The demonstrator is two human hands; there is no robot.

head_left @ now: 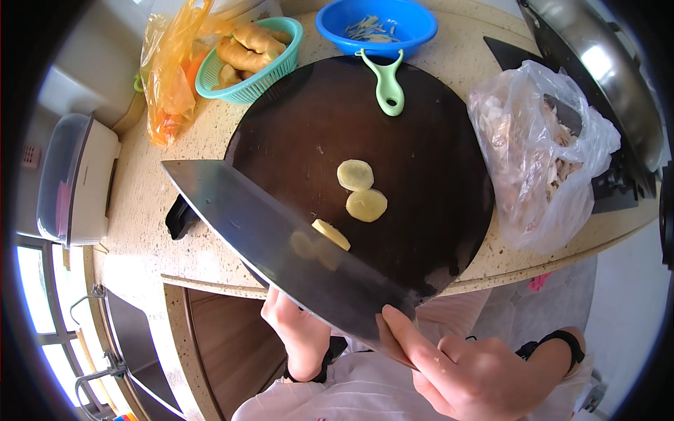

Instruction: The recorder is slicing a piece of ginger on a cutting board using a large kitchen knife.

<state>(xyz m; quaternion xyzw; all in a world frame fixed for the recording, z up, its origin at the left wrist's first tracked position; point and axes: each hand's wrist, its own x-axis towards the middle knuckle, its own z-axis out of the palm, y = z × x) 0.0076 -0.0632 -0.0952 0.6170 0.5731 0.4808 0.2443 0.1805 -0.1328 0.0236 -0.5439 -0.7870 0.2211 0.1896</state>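
My right hand [477, 372] is closed around the near end of a large kitchen knife [281, 242]. Its handle is hidden in my grip, and one finger lies along the blade. The broad blade slants over the round dark cutting board [414, 259], its tip pointing far left. Beneath it, my left hand [298, 337] is partly covered by the blade, so its fingers are mostly hidden. Two pale round slices, apparently ginger [355, 175], lie touching in the middle of the board. A third slice [331, 234] sits beside the blade, which mirrors pale shapes.
Beyond the board stand a green basket of ginger roots [210, 74], an orange plastic bag [168, 91] and a blue bowl [330, 28] with pale strips. A green peeler [390, 91] rests on the board's far edge. At right is a clear bag [512, 175] of pale pieces.
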